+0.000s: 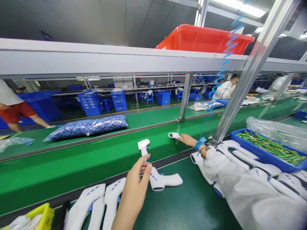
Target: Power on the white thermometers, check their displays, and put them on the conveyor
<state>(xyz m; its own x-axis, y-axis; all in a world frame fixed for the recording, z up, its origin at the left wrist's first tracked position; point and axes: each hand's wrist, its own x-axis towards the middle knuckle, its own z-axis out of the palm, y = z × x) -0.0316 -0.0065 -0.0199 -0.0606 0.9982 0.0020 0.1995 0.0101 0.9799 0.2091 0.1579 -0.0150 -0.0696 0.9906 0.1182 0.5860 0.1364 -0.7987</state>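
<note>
Out over the green conveyor belt, my right hand (pixel 187 140) grips a white infrared thermometer gun (pixel 174 135); a blue wrist strap (pixel 199 143) and a white sleeve cover that arm. Another thermometer gun (pixel 144 143) lies on the belt just beyond my left hand (pixel 139 172), whose fingers are loosely bent with thumb and forefinger apart. My left fingertips overlap its handle in view; whether they touch it I cannot tell. Beside that hand, on the dark green worktop, rests a third thermometer gun (pixel 158 180) with its handle pointing right.
White thermometer guns (pixel 92 196) lie at lower left by a yellow bin (pixel 48 214). More guns (pixel 230 153) lie around my right arm, near a blue tray (pixel 297 166) of green-wrapped parts. A metal post (pixel 254 67) rises at right. Bagged blue parts (pixel 107 124) lie across the belt. Other people stand beyond.
</note>
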